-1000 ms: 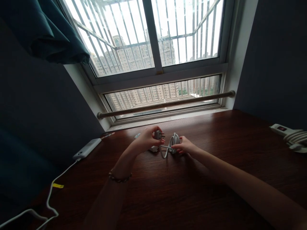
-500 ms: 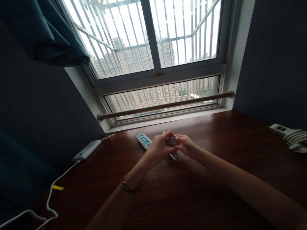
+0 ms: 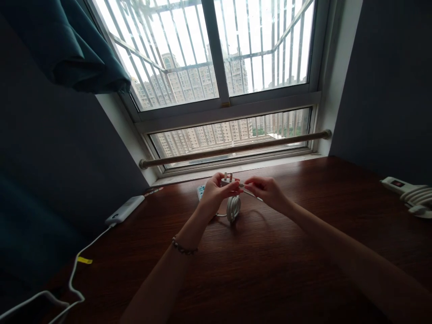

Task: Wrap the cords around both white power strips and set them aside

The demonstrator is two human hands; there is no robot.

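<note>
Plug (image 3: 227, 182) sits in our closed left grip (image 3: 215, 191) near the tabletop's (image 3: 303, 189) far edge; our right grip (image 3: 270, 192) seems to pinch its cord (image 3: 254, 195). One coil (image 3: 233, 209) is already made; this end is still loose.

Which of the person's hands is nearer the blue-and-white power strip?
Left. The left hand partly covers the blue-and-white power strip in this view; the right hand is farther away, to the right of the plug.
</note>
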